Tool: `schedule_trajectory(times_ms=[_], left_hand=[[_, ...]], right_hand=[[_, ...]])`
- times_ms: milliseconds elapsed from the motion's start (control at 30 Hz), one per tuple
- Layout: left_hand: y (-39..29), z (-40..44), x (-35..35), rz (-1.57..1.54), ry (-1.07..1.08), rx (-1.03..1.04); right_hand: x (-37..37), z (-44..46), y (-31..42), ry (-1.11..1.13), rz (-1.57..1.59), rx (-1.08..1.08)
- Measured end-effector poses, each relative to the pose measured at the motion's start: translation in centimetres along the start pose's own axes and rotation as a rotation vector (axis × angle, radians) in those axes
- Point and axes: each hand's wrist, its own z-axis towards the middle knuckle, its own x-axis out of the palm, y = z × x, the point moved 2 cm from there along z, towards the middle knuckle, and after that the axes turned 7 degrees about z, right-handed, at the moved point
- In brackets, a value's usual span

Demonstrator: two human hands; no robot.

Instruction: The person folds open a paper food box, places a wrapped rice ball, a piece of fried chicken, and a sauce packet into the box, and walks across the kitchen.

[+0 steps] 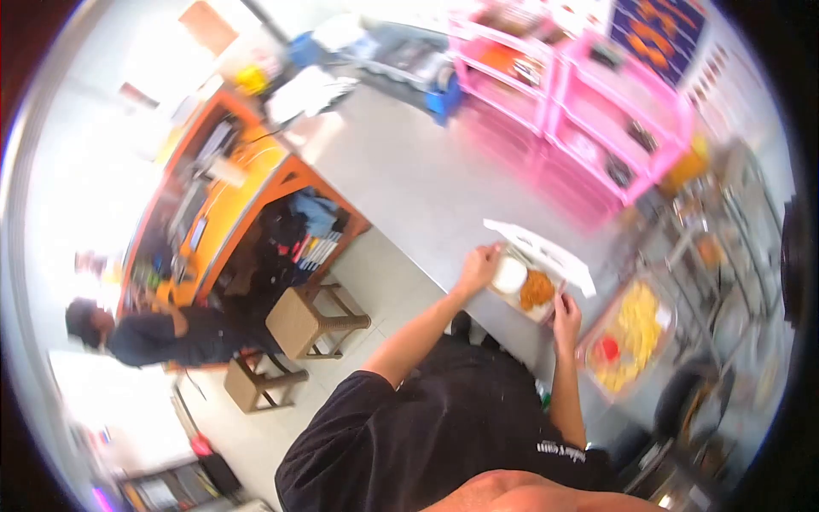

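A small takeaway food box (512, 298) sits at the edge of the steel counter with its white lid (543, 254) raised on the far side. White food (510, 275), maybe rice, fills its left part, and orange-brown food (537, 290) lies beside it. My left hand (482, 266) pinches the box's left end. At the right end, my right hand (566, 317) has its fingers closed on the box's edge. Just right of that hand is a clear tub (631, 333) of yellow pieces with a red round item (606, 348) in it.
Pink shelves (589, 111) stand at the back of the steel counter (401, 162). Metal racks and pans crowd the right side. On the left, a person in dark clothing (171, 333) is at an orange desk (230, 196), near two brown stools (303, 324).
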Motion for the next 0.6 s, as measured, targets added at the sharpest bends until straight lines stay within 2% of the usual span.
schedule_trajectory(times_ms=[67,167,267,367,467,600], left_hand=[[0.3,-0.8,-0.4,-0.205,-0.132,0.06],[-0.5,-2.9,-2.3,-0.324,-0.165,0.024],[1.7,-4.1,-1.6,-0.435,-0.203,0.007],[3.4,-6.7,-1.9,-0.488,-0.281,-0.065],[6.4,-9.2,-1.9,-0.49,-0.474,-0.104],[9.8,-13.3,-3.7,-0.547,-0.605,-0.317]], right_hand=[[1.1,0.6,0.6,0.031,0.082,0.067],[1.5,2.0,0.3,0.107,0.18,0.093],[2.1,2.4,1.6,0.112,0.185,0.146],[1.0,5.7,-2.6,0.164,0.13,0.034],[1.2,5.6,-1.3,0.183,0.132,0.072],[1.3,6.0,0.0,0.236,0.101,0.078]])
